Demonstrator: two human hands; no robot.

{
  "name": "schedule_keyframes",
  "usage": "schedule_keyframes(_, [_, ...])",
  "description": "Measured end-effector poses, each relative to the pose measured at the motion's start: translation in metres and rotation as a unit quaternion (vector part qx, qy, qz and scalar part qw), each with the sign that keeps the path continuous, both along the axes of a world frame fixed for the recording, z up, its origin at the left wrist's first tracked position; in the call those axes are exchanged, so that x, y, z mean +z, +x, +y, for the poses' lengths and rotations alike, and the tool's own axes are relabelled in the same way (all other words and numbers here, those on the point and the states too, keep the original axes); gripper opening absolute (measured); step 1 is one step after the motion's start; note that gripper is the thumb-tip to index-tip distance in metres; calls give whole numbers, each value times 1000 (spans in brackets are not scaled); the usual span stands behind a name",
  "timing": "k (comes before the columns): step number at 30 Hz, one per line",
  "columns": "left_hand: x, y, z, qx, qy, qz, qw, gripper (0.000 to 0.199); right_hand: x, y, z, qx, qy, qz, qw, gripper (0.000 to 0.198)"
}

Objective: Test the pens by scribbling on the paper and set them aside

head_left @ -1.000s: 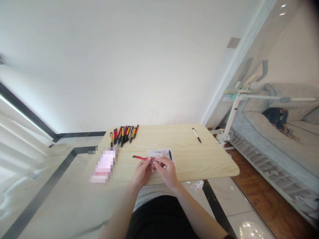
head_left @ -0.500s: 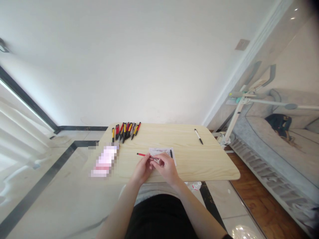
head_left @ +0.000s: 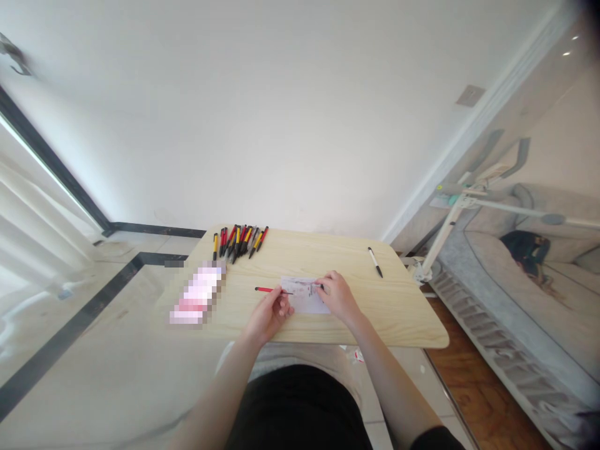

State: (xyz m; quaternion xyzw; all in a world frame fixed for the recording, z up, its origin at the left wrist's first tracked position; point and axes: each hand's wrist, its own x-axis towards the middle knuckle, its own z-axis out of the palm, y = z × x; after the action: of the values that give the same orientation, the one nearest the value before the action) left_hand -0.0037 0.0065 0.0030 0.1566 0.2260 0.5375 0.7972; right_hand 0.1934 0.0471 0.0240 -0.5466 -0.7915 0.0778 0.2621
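My left hand (head_left: 270, 312) pinches a red pen barrel (head_left: 264, 289) with a black end, held level above the table's near side. A thin dark refill sticks out of the barrel on the right. My right hand (head_left: 338, 296) is over the right side of a printed white paper (head_left: 307, 306), its fingertips closed on a small black pen part (head_left: 321, 286), mostly hidden by the fingers. The paper lies flat between both hands.
Several red, yellow and grey pens (head_left: 241, 240) lie bunched at the table's (head_left: 398, 312) back left. A blurred, bright phone-like object (head_left: 197, 297) is at the left edge. One white pen (head_left: 375, 261) lies at the right. A sofa (head_left: 492, 275) stands beyond.
My right hand has left the red pen and moved right to the black part on the paper. My left hand still holds the pen, its refill now in sight.
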Motion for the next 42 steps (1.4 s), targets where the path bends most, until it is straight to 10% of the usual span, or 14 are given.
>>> schedule_keyframes(42, [-1, 0, -2, -1, 18, 42, 999, 21, -26, -7, 7, -25, -16, 19, 999, 19])
